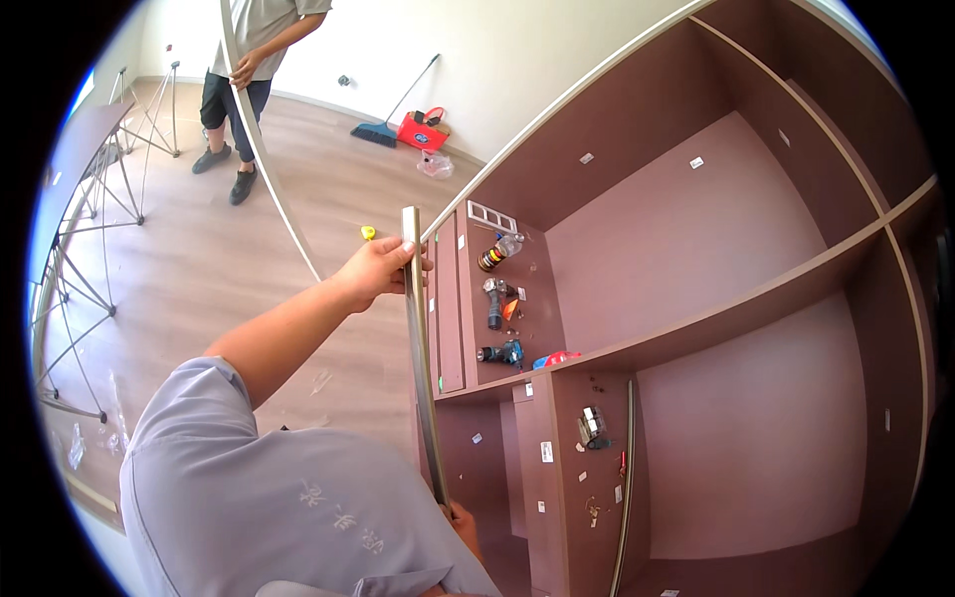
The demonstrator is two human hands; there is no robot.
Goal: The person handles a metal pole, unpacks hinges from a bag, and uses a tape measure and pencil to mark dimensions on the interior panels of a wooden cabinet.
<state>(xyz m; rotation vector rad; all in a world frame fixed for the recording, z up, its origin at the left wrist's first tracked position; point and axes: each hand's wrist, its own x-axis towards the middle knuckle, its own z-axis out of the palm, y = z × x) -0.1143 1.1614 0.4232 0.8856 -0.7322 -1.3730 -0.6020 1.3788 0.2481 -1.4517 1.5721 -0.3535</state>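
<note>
A long, shiny metal rail [422, 398] stands slanting in front of me, along the left side of a brown wooden cabinet [676, 239]. Near its upper end my left hand [383, 271] is closed on it, thumb in front and fingers reaching round behind. Lower down, my right hand [463, 529] grips the same rail; the rail and my shirt partly hide its fingers. A cordless drill [502, 353], a second power tool [495, 301] and a roll of tape [491, 259] lie on the cabinet surface right of the rail.
Another person [261, 60] at the upper left holds a long pale strip [261, 149]. Against the wall are a broom [376, 133] and a red bag [424, 131]. A folding-leg table [85, 149] stands left. Another metal rail [626, 488] lies inside the cabinet. A yellow tape measure [368, 233] is on the floor.
</note>
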